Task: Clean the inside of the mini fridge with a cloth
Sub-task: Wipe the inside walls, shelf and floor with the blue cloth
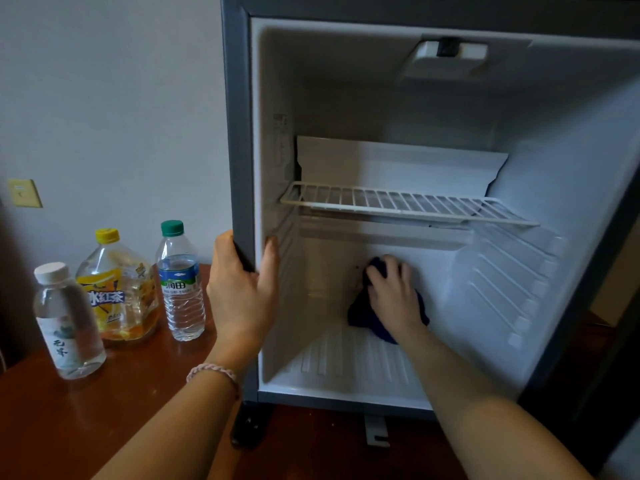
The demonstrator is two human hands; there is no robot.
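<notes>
Dark blue cloth lies bunched at the back of the mini fridge, in the lower compartment where the ribbed floor meets the rear wall. The right hand lies flat on top of it, fingers spread and pressing the cloth down; parts of the cloth show on both sides of the hand and beyond the fingertips. So the grip here is a flat-handed press rather than a pinch: nothing is curled around the cloth as far as can be seen.

The left hand holds the fridge's left front edge, thumb on the inside face, fingers wrapped round the grey outer side, apparently steadying the cabinet.

Progress, as judged: wiping is under way in the lower rear area. No visible difference between wiped and unwiped surfaces, so how much is already done cannot be told. The wire shelf, the upper compartment, the side walls with their moulded ribs and the ceiling housing all probably remain to be covered, unless already passed over.

The interior is emptied of contents. Three bottles stand together on the wooden tabletop to the left of the fridge: a white-capped bottle, a yellow-capped tea bottle and a green-capped water bottle.
</notes>
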